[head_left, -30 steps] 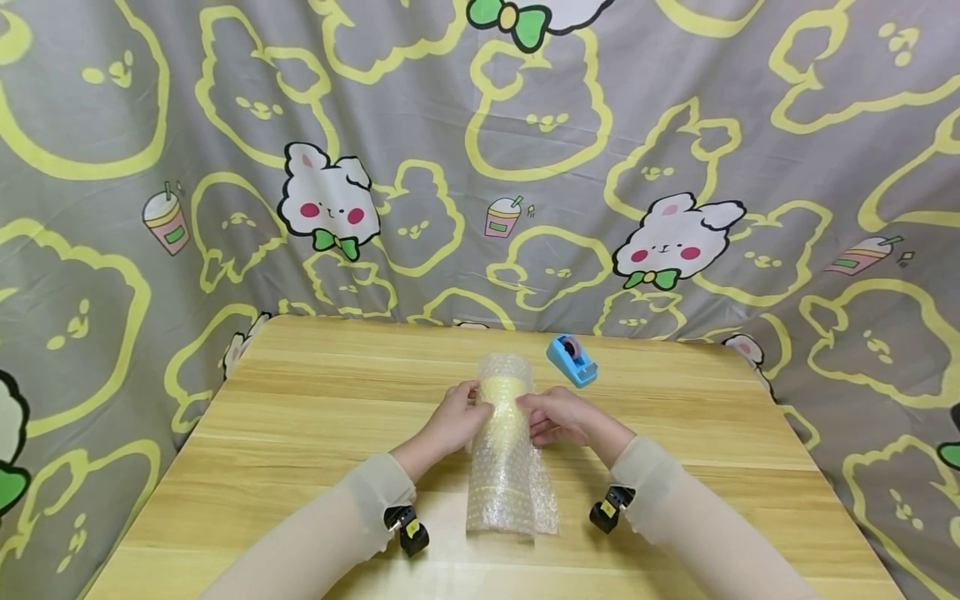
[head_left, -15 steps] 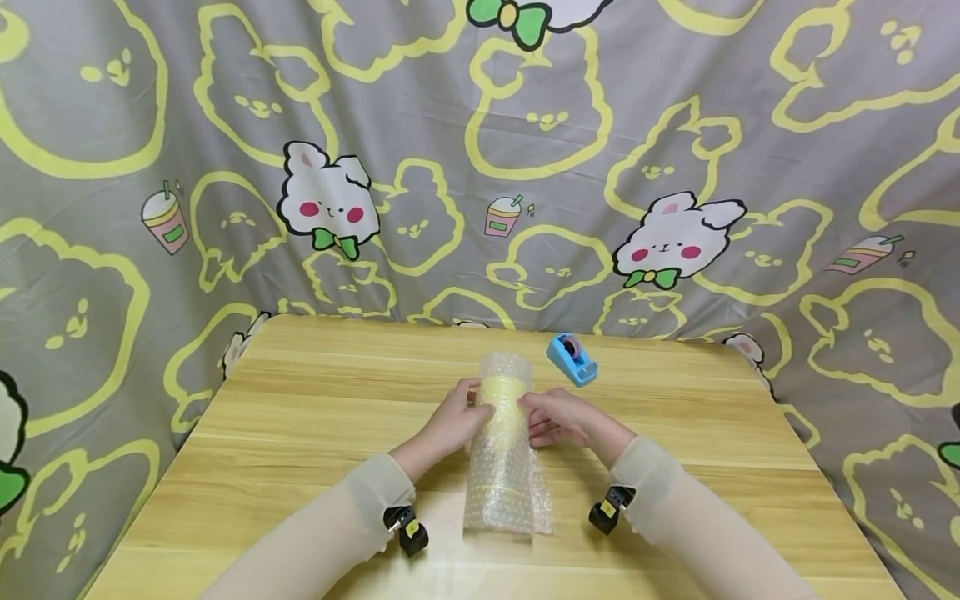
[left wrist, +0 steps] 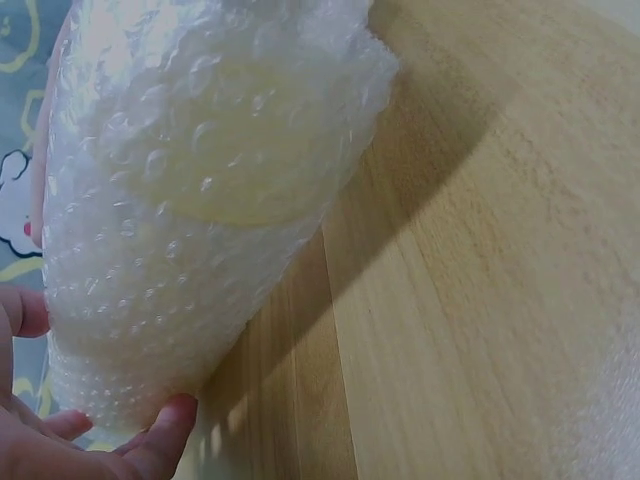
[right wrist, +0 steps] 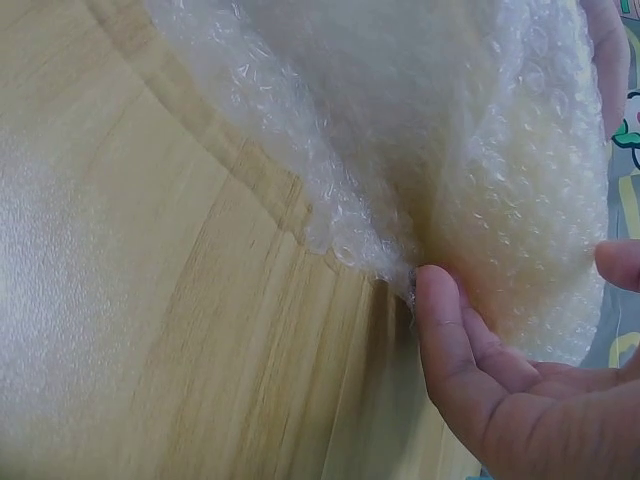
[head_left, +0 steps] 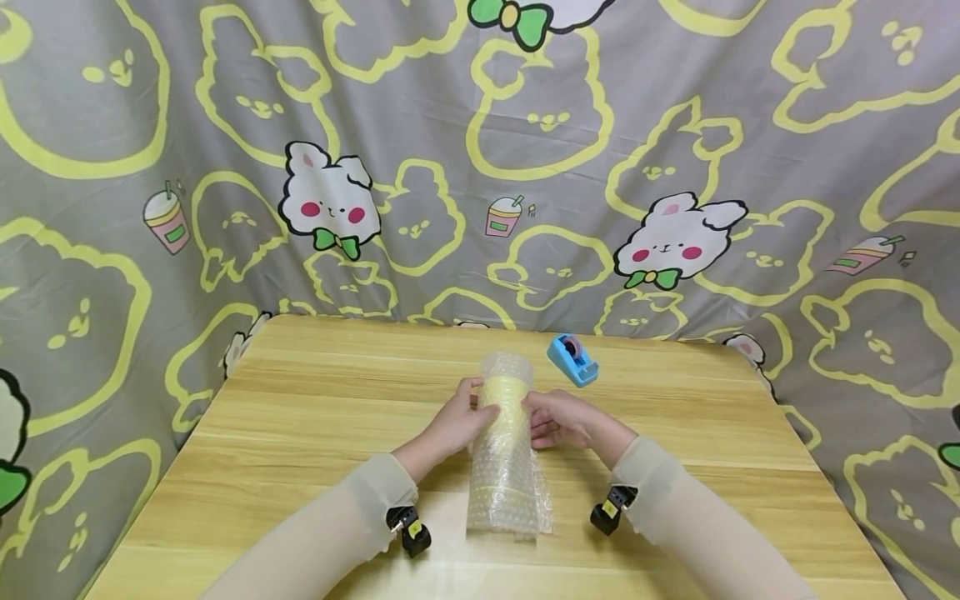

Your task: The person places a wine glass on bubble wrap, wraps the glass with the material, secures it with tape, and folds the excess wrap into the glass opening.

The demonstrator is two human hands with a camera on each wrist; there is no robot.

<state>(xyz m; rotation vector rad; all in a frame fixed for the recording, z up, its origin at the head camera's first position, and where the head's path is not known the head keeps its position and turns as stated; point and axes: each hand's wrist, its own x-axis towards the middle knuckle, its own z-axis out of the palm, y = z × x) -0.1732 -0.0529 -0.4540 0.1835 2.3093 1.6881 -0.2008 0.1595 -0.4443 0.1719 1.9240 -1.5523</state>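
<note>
A roll of clear bubble wrap (head_left: 504,475) stretches lengthwise away from me at the middle of the table, with something yellowish showing through its far half. From the left, my left hand (head_left: 456,419) grips the roll, thumb on top and fingers along its side. My right hand (head_left: 562,418) holds it from the right. In the right wrist view, the right fingertips (right wrist: 440,290) touch the wrap near where a loose flap (right wrist: 290,130) spreads out. The left wrist view has the left fingers (left wrist: 172,425) against the far part of the roll. What lies inside is blurred by the bubbles.
A blue tape dispenser (head_left: 573,360) stands beyond the roll, to the right. Under everything is a wood-grain table (head_left: 315,392). A grey patterned curtain (head_left: 420,108) hangs behind the table's back edge and along its sides.
Both hands keep their hold on the bubble wrap roll. Its loose flap on the right has drawn in slightly toward the roll; otherwise little differs.
</note>
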